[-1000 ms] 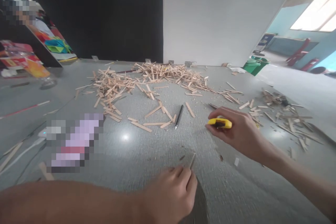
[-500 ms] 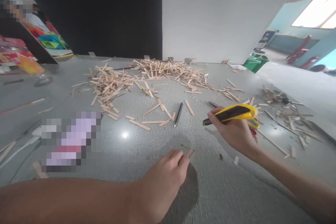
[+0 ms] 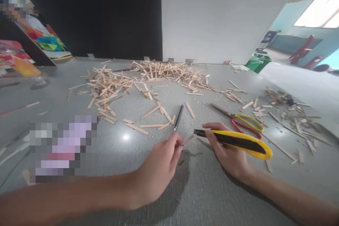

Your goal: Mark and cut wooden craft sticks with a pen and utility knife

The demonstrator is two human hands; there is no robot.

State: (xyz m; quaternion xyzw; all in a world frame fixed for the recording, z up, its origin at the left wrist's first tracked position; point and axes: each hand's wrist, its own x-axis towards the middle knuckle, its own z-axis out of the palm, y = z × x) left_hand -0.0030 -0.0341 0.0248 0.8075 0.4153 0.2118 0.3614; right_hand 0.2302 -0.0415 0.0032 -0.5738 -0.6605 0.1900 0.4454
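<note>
Left hand (image 3: 165, 159) pinching seemingly a stick (image 3: 188, 140) | right hand (image 3: 229, 150) gripping yellow cutter (image 3: 239, 140) beside it

From here I see a yel cutter (image 3: 238, 142) w/ a blk inlay; scissors (image 3: 233, 116) w/ 1 yel & 1 red handle, dk grey blades; blk pen (image 3: 179, 116) w/ silvery tip; pale tan wood sticks (image 3: 108, 84); grey tabletop (image 3: 113, 155) w/ fine streaky pattern; 1 blk panel (image 3: 92, 14), 1 lt grey panel (image 3: 217, 14); pixelated item (image 3: 69, 139) lilac w/ dull red band; bins (image 3: 254, 64) green; far wall (image 3: 287, 17) lt blue
</note>
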